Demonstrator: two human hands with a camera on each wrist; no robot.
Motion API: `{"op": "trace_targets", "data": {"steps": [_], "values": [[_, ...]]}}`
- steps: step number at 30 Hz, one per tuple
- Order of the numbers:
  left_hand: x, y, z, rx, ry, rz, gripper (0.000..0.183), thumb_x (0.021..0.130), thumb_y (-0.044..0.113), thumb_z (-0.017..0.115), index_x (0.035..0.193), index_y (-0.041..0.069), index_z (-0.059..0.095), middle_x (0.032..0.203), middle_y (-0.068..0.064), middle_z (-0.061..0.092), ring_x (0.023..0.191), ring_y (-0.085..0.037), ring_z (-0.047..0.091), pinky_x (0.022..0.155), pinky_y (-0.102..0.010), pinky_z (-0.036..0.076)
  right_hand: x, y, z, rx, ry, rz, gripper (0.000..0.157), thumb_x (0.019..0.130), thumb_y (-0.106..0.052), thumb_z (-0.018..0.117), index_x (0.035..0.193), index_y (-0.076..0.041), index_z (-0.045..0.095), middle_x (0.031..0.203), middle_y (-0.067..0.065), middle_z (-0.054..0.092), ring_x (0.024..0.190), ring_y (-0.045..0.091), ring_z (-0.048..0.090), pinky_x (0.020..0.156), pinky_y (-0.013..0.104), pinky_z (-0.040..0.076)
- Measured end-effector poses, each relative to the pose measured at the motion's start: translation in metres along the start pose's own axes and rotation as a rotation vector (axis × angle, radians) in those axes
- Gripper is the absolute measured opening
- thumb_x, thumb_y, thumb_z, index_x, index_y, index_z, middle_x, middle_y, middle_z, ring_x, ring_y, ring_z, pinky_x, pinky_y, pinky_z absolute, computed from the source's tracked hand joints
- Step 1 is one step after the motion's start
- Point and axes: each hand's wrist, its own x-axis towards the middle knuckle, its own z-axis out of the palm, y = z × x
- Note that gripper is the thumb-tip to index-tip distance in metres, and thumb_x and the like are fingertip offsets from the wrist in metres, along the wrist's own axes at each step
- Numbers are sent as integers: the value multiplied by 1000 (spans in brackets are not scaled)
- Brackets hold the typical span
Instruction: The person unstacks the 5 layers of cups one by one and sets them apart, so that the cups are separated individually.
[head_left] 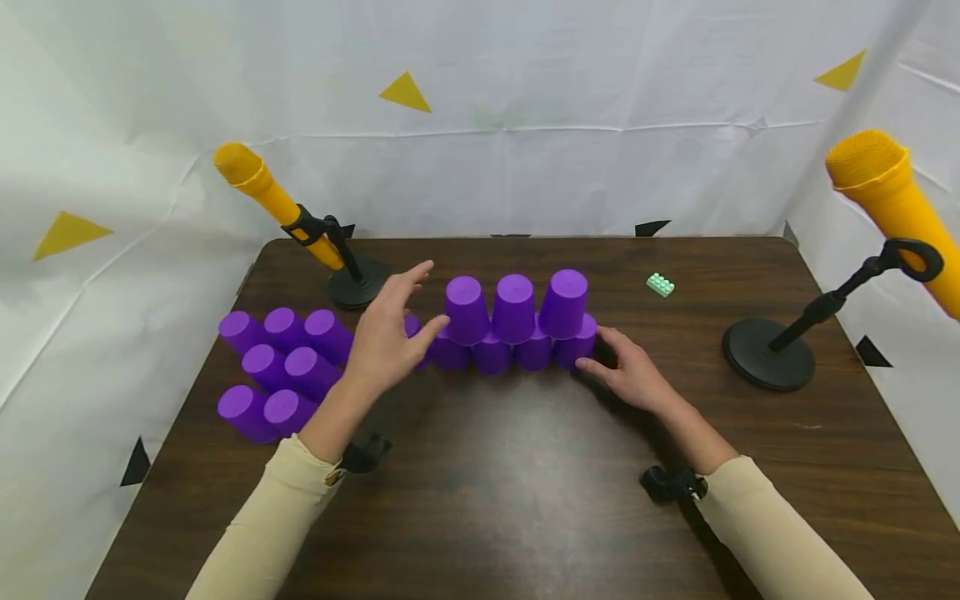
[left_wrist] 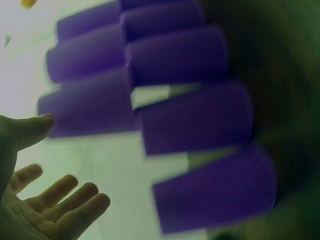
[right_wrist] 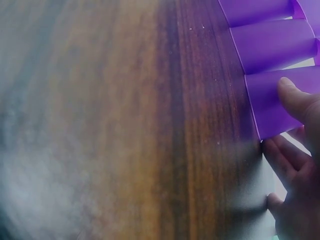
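Several upside-down purple cups form a row, with three more cups stacked on top; the row's left-end cup has none above it. Spread fingers and thumb mark my left hand, which is raised at the left end of the stack and holds nothing. Its thumb tip appears right at the left upper cup. On the right, my right hand holds the end cup of the lower row, thumb on its front and fingers around its side.
More purple cups stand upside down in a group at the table's left. Yellow microphones on black stands are at the back left and the right. A small mint-green toy brick lies toward the back of the dark wooden table.
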Motion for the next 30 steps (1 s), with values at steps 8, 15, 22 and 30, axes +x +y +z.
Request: {"op": "trace_targets", "data": {"steps": [8,15,22,30], "values": [[0,8,35,-2,10,13,72,84,27,79,148,25,44,129,-4,58,107,-17,59,80,-38,52,1,1,2,7,10,-19,58,92,-22,71,140,-1,48,135,22,54,128,38,47,108,56,31],[-3,7,34,-35,42,25,60,86,19,78,140,20,53,121,-4,60,104,-15,60,81,-35,54,2,0,2,4,15,-19,57,91,-20,72,139,0,49,134,22,54,128,38,48,108,55,32],[-16,4,-8,-131,147,-13,60,84,13,79,139,19,56,121,-5,61,104,-20,64,82,-41,57,2,0,1,0,7,-11,58,92,-22,71,140,0,48,136,23,53,129,39,47,108,56,31],[-52,-27,-106,25,441,-301,65,78,6,82,137,20,58,125,0,63,102,-18,63,80,-23,55,0,1,2,3,8,-11,57,93,-23,70,140,-1,48,136,22,53,129,39,46,108,57,31]]}}
